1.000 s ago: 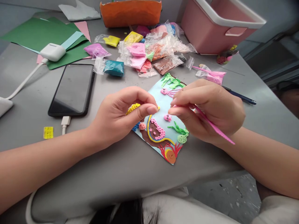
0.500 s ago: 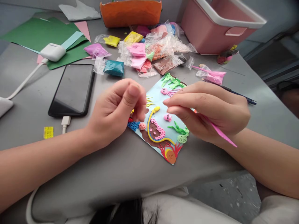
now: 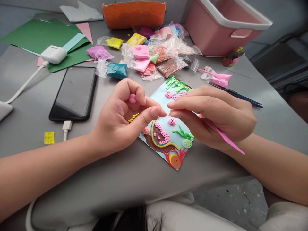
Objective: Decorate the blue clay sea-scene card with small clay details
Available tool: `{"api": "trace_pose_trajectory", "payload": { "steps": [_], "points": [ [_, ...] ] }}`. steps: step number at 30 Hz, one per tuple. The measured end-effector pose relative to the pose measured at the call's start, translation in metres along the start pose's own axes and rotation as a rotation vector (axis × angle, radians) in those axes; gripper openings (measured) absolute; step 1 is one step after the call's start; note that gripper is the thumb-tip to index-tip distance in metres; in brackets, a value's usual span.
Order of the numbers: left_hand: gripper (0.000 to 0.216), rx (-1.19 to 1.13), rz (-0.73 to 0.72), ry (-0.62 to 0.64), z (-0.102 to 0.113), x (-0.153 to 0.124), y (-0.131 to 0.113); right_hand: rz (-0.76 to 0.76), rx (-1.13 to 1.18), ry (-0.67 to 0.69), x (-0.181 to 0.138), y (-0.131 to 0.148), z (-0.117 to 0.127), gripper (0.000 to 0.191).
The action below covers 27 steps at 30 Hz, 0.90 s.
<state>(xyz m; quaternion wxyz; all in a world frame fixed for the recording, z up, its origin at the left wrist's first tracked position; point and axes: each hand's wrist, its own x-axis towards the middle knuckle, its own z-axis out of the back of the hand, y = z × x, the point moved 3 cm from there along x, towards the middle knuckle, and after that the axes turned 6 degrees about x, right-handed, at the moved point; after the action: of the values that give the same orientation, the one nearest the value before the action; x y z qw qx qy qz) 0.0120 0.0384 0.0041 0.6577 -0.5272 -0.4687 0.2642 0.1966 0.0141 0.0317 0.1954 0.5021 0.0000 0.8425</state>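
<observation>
My left hand is partly closed, with a small lump of pink clay tucked in its curled fingers. Its thumb and index fingertip come together near the right fingertips. My right hand keeps a pink clay modelling tool in its palm, the ridged end sticking out below. Thumb and fingers of that hand nearly meet at the tips; anything tiny between them cannot be made out. Under both hands lies a light-blue card with a clay sea scene, including a pink octopus and green seaweed.
Several bags of coloured clay lie at the back, before an orange box and a pink bin. At left are a phone, a white charger and green paper. A dark pen rests at right.
My left hand has opened from a closed fist, showing the pink clay lump, and its thumb and index finger have reached right toward the right fingertips. My right hand has barely moved.
</observation>
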Motion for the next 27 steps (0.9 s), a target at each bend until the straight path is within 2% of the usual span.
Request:
{"api": "trace_pose_trajectory", "payload": {
  "steps": [4, 7, 15, 19, 22, 27],
  "points": [
    [0.039, -0.003, 0.019, 0.033, -0.0009, -0.0001, 0.0007, 0.005, 0.004, 0.073, 0.0005, 0.0004, 0.0020, 0.010],
    [0.039, -0.016, 0.023, 0.072, -0.0025, 0.0006, -0.0005, -0.012, -0.037, 0.068, 0.0007, 0.0011, 0.0042, 0.007],
    [0.038, -0.039, -0.009, 0.118, -0.0008, 0.0038, -0.0006, 0.048, -0.113, 0.135, 0.0028, 0.0049, 0.0019, 0.014],
    [0.043, -0.059, 0.008, 0.130, 0.0008, 0.0061, -0.0010, 0.100, -0.053, 0.109, 0.0010, 0.0064, -0.0016, 0.012],
    [0.044, -0.079, 0.002, 0.120, 0.0010, 0.0066, -0.0013, 0.114, -0.010, 0.144, 0.0002, 0.0066, -0.0031, 0.010],
    [0.044, -0.040, 0.015, 0.084, 0.0021, 0.0051, 0.0006, 0.103, 0.040, 0.155, -0.0012, 0.0022, 0.0012, 0.026]
  ]
}}
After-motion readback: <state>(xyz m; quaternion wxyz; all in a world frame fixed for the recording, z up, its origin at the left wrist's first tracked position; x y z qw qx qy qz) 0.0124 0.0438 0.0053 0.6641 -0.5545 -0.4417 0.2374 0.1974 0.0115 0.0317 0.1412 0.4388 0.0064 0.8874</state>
